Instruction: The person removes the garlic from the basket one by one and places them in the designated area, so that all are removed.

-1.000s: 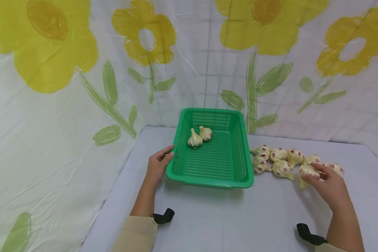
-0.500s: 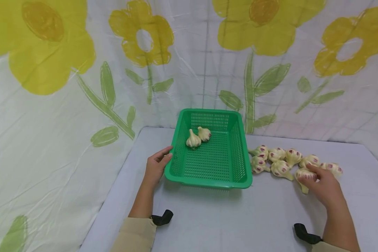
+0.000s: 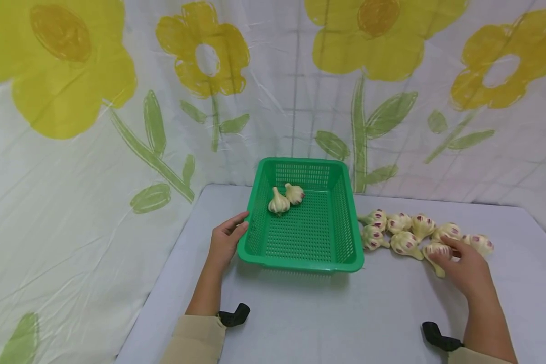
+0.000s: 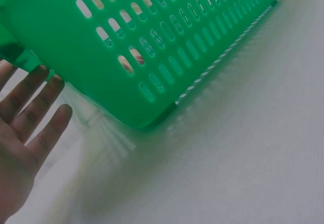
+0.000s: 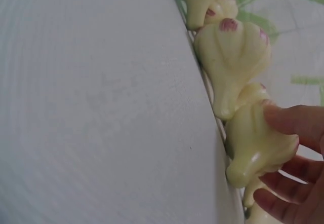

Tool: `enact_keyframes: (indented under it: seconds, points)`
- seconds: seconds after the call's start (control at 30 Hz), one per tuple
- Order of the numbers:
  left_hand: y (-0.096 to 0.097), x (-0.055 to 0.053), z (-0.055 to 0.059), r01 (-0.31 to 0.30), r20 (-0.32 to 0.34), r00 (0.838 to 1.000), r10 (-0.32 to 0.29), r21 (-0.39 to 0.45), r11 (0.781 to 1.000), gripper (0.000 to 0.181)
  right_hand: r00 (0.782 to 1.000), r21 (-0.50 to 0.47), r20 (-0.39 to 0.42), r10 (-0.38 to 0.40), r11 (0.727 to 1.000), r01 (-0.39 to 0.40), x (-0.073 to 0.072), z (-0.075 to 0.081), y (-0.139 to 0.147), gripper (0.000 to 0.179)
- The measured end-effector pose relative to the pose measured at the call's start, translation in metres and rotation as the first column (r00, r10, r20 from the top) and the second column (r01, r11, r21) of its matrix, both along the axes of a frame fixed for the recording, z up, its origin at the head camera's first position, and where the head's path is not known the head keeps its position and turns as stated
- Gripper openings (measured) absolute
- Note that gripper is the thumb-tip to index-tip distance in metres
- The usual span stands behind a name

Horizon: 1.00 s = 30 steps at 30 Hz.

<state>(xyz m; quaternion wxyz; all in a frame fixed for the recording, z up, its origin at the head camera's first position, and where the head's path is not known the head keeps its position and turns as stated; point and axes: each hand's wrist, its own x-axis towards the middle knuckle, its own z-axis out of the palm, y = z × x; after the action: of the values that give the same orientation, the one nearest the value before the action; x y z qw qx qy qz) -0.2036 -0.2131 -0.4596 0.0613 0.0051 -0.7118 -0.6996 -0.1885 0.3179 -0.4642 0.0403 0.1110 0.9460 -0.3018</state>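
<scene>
At the right, my right hand [image 3: 470, 268] pinches a garlic bulb [image 3: 437, 250], cream with purplish marks, at the near side of a row. In the right wrist view the thumb lies on this garlic bulb [image 5: 253, 138], whose stem points toward the near side; the fingers are partly behind it. My left hand [image 3: 225, 243] touches the left rim of a green plastic basket [image 3: 300, 266]. Seen from the left wrist, its fingers are fairly straight against the basket's side [image 4: 66, 36]. Two garlic bulbs [image 3: 279, 202] lie inside, in the basket's far left part.
Several more garlic bulbs [image 3: 406, 244] lie close together on the white table [image 3: 346, 323], right of the basket. One garlic bulb [image 3: 479, 243] is just beyond the right hand. A flower-printed cloth [image 3: 273, 116] hangs behind the table.
My right hand has closed in on the near garlic bulb, shifting it slightly left and turning its stem. The left hand stays at the basket; the view has moved slightly.
</scene>
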Motion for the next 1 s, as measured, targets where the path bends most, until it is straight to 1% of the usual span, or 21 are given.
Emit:
enact_keyframes:
  seconds: [0.27, 0.57, 0.83, 1.0]
  points:
    - [-0.0004, 0.0003, 0.0000, -0.005, 0.006, 1.000, 0.005, -0.018, 1.000, 0.038, 0.999, -0.017, 0.013, -0.038, 0.999, 0.038, -0.0005, -0.0003, -0.0003, 0.079]
    - [-0.0001, -0.0009, 0.0005, 0.002, 0.005, 1.000, -0.002, -0.004, 1.000, 0.038, 0.997, -0.052, 0.027, -0.069, 0.996, 0.070, -0.0006, -0.0006, -0.0012, 0.082]
    - [-0.0004, -0.0013, 0.0000, 0.004, 0.009, 1.000, -0.004, -0.019, 1.000, 0.037, 0.996, -0.064, 0.035, -0.083, 0.994, 0.085, -0.0010, -0.0006, -0.0017, 0.083]
    - [-0.0003, -0.0007, -0.0001, 0.001, 0.007, 1.000, -0.001, -0.008, 1.000, 0.037, 0.997, -0.061, 0.031, -0.075, 0.995, 0.077, -0.0008, 0.0001, -0.0022, 0.084]
